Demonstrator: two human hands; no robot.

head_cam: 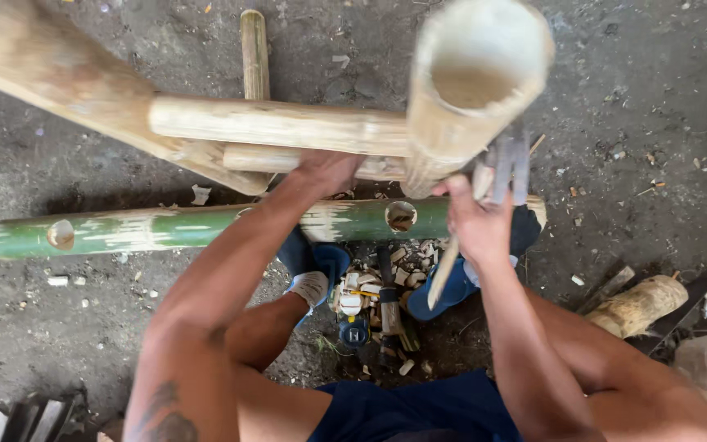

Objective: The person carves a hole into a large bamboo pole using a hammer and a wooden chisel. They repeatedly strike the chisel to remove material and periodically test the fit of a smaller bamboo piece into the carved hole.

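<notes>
Bamboo frame steadied and struck from above

The left hand (325, 170) is pressed against the pale horizontal bamboo rails (280, 124), fingers wrapped round the lower one. The right hand (476, 221) is closed on the wooden handle of a blurred blade tool (507, 168) (likely a hatchet), held just beside the upright hollow bamboo tube (472, 82). A green bamboo pole (165, 229) with drilled holes is laid on the ground beneath, with wood chips (386, 282) between the blue shoes (325, 262).
</notes>
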